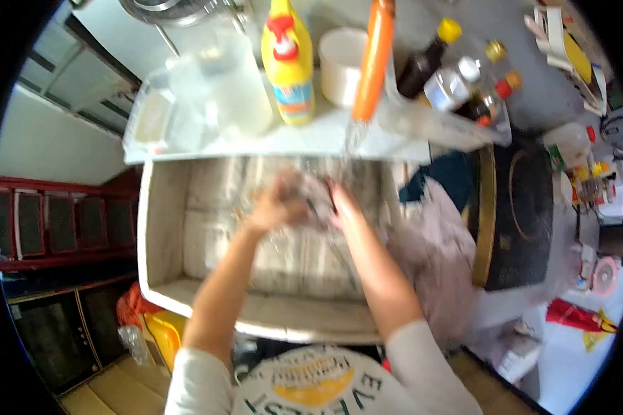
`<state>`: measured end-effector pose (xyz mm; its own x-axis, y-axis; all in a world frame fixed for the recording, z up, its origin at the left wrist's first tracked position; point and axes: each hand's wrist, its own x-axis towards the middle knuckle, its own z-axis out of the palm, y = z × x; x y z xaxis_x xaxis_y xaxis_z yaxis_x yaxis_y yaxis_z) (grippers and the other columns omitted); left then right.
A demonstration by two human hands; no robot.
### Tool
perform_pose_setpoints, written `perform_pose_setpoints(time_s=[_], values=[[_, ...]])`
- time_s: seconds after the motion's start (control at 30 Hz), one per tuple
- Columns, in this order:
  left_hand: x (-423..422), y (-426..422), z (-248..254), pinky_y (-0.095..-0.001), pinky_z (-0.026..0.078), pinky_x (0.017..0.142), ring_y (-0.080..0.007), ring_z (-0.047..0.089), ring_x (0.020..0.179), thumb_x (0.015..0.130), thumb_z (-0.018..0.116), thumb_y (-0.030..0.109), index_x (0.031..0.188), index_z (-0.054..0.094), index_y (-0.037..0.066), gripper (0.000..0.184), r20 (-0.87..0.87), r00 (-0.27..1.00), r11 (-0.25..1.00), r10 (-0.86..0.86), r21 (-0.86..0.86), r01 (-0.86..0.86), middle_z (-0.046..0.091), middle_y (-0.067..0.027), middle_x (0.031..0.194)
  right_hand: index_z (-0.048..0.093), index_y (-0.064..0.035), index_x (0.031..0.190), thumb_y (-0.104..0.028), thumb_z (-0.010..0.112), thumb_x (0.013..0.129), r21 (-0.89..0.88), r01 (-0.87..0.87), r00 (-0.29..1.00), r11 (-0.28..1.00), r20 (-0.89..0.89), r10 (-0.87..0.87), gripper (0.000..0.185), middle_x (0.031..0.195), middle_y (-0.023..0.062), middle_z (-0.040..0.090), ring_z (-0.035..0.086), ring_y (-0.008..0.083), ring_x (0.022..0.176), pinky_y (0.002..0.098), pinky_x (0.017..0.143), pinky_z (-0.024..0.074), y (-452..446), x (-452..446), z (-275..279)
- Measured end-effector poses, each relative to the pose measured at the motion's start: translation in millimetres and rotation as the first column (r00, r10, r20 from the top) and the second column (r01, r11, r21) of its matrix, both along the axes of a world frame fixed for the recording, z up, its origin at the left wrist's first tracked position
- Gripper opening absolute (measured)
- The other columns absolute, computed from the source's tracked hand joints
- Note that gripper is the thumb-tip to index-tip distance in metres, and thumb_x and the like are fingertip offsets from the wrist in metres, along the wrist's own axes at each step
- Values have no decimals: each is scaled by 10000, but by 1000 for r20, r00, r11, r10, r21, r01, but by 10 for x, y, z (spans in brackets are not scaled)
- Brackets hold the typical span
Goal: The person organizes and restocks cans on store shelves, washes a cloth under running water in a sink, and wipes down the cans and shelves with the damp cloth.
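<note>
Inside the worn, pale sink [165, 228], both hands are on a wet, greyish-pink cloth [314, 196]; motion blur softens its outline. My left hand [278, 207] grips it from the left, fingers curled toward it. On the other side my right hand [340, 203] holds the cloth's right edge, with most of the fingers hidden. An orange spout or hose [375, 62] hangs above, and water [355, 138] runs from it into the sink just behind my right hand.
Behind the sink stand a yellow bottle [288, 69], a clear plastic jug [235, 90], a white container [340, 66] and several sauce bottles. Pinkish-grey fabric [432, 256] and a dark green cloth [450, 176] drape over the right edge. A black cooktop [522, 214] lies further right.
</note>
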<state>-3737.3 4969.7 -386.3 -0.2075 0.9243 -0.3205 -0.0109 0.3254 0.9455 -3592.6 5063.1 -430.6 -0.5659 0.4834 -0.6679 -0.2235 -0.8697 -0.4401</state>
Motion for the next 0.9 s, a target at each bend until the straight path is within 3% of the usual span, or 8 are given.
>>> perform_pose_setpoints(time_s=[0.03, 0.17, 0.33, 0.43, 0.5, 0.63, 0.77, 0.9], values=[[50, 25, -225, -325, 482, 755, -175, 562, 912, 718, 707, 163, 1210, 464, 80, 555, -235, 970, 998, -58, 22, 65, 576, -116, 1054, 550, -34, 1055, -316, 537, 875, 4, 11, 1000, 1000, -14, -11, 334, 1024, 74, 585, 564, 171, 913, 355, 726, 479, 2, 0, -22], [307, 106, -380, -298, 482, 647, -170, 595, 712, 683, 697, 197, 1045, 579, 58, 405, -129, 986, 992, 101, -56, -109, 630, -121, 803, 460, -47, 1119, -234, 667, 793, 222, 63, 995, 973, 65, -79, 429, 1030, 85, 554, 550, 198, 918, 331, 749, 467, -115, 292, 273], [494, 226, -398, -310, 494, 651, -221, 616, 711, 632, 697, 148, 880, 613, 24, 290, -592, 806, 999, 18, 44, 10, 627, -101, 774, 431, -55, 1116, -78, 749, 662, 596, -331, 915, 732, 391, 96, 555, 983, 83, 521, 530, 142, 850, 293, 715, 462, -91, 590, 151], [552, 324, -439, -327, 491, 714, -270, 621, 774, 587, 697, 165, 830, 623, 23, 291, -640, 760, 959, 114, 271, 84, 630, -126, 805, 471, -26, 1081, -72, 730, 604, 695, -429, 859, 577, 512, 22, 545, 960, 102, 524, 549, 180, 873, 317, 738, 466, -55, 725, -16], [599, 407, -280, -328, 489, 690, -238, 618, 728, 641, 675, 162, 844, 620, 14, 257, -581, 809, 936, 85, 325, 136, 635, -134, 794, 515, -10, 1036, -88, 721, 580, 767, -593, 733, 246, 641, -229, 506, 966, 143, 531, 562, 260, 909, 361, 762, 465, -74, 807, -38], [642, 541, 112, -350, 467, 639, -194, 590, 656, 783, 574, 210, 804, 615, -11, 225, -330, 909, 967, -256, -77, 245, 625, -162, 728, 529, -10, 1062, -103, 668, 636, 802, -598, 708, 2, 529, -469, 457, 1035, 180, 537, 552, 322, 946, 404, 801, 452, -134, 785, 43], [524, 528, 87, -390, 456, 610, -329, 580, 630, 821, 528, 223, 769, 607, -18, 259, -489, 872, 985, 14, 157, 73, 584, -220, 713, 511, -3, 1120, -112, 637, 681, 807, -482, 802, 342, 563, -199, 470, 1057, 177, 567, 562, 310, 971, 378, 820, 450, -48, 739, -100], [502, 400, 329, -463, 460, 674, -398, 578, 726, 814, 508, 239, 740, 617, 2, 271, -715, 699, 1000, 2, -2, -6, 590, -243, 751, 505, 1, 1139, -92, 623, 689, 928, -275, 915, 252, 333, -227, 474, 1011, 170, 583, 579, 283, 915, 367, 791, 456, -52, 459, 70]])
